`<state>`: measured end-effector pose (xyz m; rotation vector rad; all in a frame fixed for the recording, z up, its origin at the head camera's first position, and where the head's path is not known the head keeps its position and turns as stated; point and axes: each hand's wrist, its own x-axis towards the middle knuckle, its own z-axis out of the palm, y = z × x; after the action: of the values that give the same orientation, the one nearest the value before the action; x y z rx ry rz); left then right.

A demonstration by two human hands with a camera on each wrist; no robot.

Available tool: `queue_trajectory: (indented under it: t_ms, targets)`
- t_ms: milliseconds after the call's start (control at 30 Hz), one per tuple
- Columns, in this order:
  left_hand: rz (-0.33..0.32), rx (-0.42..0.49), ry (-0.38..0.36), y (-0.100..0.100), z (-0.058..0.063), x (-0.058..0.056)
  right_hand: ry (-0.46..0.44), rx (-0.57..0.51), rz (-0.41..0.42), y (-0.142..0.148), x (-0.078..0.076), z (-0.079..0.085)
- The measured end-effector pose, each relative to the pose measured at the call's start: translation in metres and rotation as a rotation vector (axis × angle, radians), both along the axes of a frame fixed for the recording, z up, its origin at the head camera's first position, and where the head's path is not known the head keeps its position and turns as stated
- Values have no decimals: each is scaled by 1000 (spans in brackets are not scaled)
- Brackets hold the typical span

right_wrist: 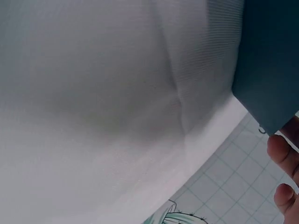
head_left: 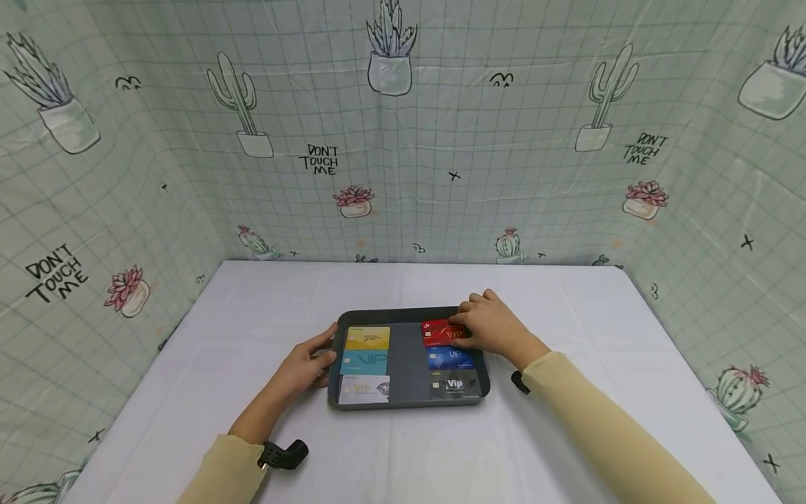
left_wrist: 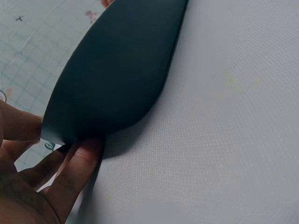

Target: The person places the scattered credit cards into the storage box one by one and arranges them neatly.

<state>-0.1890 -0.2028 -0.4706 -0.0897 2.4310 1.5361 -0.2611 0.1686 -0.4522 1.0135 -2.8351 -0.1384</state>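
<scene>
A shallow dark grey tray (head_left: 408,364) lies on the white table. On its left side are a yellow card (head_left: 368,338), a teal card (head_left: 363,362) and a white card (head_left: 364,389), one below another. Down the right side run a red card (head_left: 437,333), a blue card (head_left: 450,358) and a dark grey card (head_left: 453,384). My left hand (head_left: 302,364) grips the tray's left rim; its fingers (left_wrist: 77,163) meet the outer wall in the left wrist view. My right hand (head_left: 494,325) pinches the red card at the tray's upper right, covering the card's right part.
The white tabletop (head_left: 403,455) surrounds the tray. A cloth wall (head_left: 403,140) printed with cacti and a grid rises behind the table and along both sides. A black strap (head_left: 283,455) is on the left wrist, another black piece (head_left: 520,382) at the right wrist.
</scene>
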Motion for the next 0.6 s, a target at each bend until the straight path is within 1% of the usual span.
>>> queue_trajectory:
  t_ms: [300, 433, 600]
  targets:
    - [2, 44, -12, -3, -3, -1, 90, -31, 42, -2, -2, -6]
    - [2, 46, -14, -3, -3, -1, 72, -21, 11, -3, -3, -8]
    - [-2, 43, -6, -3, -2, -1, 15, -28, -30, -3, -1, -9]
